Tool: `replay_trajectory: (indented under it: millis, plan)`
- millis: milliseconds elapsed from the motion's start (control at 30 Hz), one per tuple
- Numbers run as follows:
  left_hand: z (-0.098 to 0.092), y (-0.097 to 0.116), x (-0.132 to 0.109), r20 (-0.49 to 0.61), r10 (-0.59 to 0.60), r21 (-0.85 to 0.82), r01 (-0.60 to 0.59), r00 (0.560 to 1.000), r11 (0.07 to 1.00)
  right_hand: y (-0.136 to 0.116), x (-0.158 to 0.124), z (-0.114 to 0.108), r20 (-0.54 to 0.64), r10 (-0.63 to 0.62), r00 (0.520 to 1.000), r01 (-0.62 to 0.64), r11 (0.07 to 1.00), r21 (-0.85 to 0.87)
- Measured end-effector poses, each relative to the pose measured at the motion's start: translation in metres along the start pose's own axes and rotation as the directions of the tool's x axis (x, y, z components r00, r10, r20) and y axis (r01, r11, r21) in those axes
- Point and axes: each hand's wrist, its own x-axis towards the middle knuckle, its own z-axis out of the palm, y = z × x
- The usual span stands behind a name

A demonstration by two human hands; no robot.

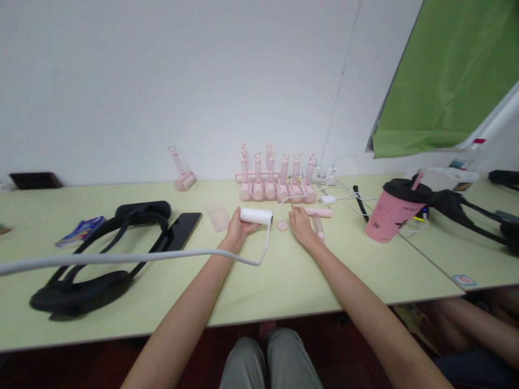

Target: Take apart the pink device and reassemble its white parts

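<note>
White roll [255, 216], centre of the frame, lying crosswise above the table, its right end dark. Left hand [237, 229] has it by the left end: thumb near the end, fingers curled beneath, grip closed around it loosely by the look. Probably light and fairly stiff, smooth enough to turn in the fingers; the outer face could dent or scuff if squeezed. Best hold, I judge: around the barrel or at both ends, light pressure.

White cable [211, 252] crosses in front of the roll's right end in this view; cannot tell whether it touches.

Right hand [302, 224], right of centre, palm down, fingers together and slightly bent, beside a pink T-shaped piece [324, 213]. Fingertips partly hidden; cannot tell whether they grip anything. Small pink disc [283, 225] between the hands; pale pink sheet [218, 216] left of the left hand.

Further out: row of upright pink rollers [271, 190] behind, near the wall; black phone [182, 229] and black headset [121, 216] at left; pink cup [391, 213] at right.
</note>
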Motion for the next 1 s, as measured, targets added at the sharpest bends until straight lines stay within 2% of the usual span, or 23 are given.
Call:
replay_trajectory:
  millis: [67, 100, 200, 267, 367, 467, 533, 600, 667, 767, 867, 1000]
  plan:
    - [0.002, 0.000, -0.002, -0.019, 0.030, -0.022, -0.030, 0.999, 0.999, -0.007, -0.003, -0.009, -0.055, -0.106, 0.993, 0.105, 0.994, -0.019]
    - [0.004, -0.002, -0.004, -0.021, 0.037, -0.023, -0.037, 0.999, 0.999, -0.012, -0.005, -0.012, -0.044, -0.181, 0.982, 0.181, 0.983, -0.010]
    - [0.010, -0.010, -0.011, 0.020, -0.003, 0.025, 0.002, 1.000, 1.000, -0.026, -0.012, -0.013, 0.081, -0.383, 0.920, 0.378, 0.923, 0.067]
    - [0.012, -0.016, -0.015, 0.090, -0.053, 0.100, 0.044, 0.995, 0.994, -0.029, -0.015, -0.010, 0.170, -0.442, 0.881, 0.425, 0.896, 0.126]
    - [0.010, -0.018, -0.016, 0.226, -0.072, 0.240, 0.016, 0.972, 0.971, -0.024, -0.015, -0.007, 0.214, -0.452, 0.866, 0.416, 0.888, 0.194]
    - [0.003, -0.010, -0.011, 0.353, -0.007, 0.374, -0.134, 0.936, 0.918, -0.021, -0.014, -0.007, 0.157, -0.423, 0.892, 0.380, 0.892, 0.245]
    - [-0.002, -0.002, -0.006, 0.363, 0.063, 0.434, -0.229, 0.929, 0.871, -0.023, -0.013, -0.006, 0.134, -0.397, 0.908, 0.347, 0.892, 0.290]
    - [-0.004, 0.005, -0.005, 0.325, 0.127, 0.482, -0.280, 0.937, 0.830, -0.027, -0.012, -0.006, 0.115, -0.363, 0.925, 0.307, 0.889, 0.341]
    - [-0.003, 0.011, -0.006, 0.338, 0.155, 0.505, -0.318, 0.928, 0.802, -0.029, -0.011, -0.007, 0.088, -0.327, 0.941, 0.272, 0.885, 0.377]
    - [0.001, 0.015, -0.013, 0.454, 0.136, 0.475, -0.368, 0.881, 0.799, -0.029, -0.010, -0.010, 0.070, -0.295, 0.953, 0.245, 0.887, 0.390]
    - [0.001, 0.016, -0.015, 0.530, 0.114, 0.473, -0.405, 0.840, 0.783, -0.028, -0.011, -0.012, 0.109, -0.293, 0.950, 0.231, 0.893, 0.386]
    - [-0.005, 0.016, -0.010, 0.564, 0.094, 0.526, -0.445, 0.820, 0.725, -0.030, -0.013, -0.014, 0.148, -0.303, 0.941, 0.227, 0.894, 0.387]
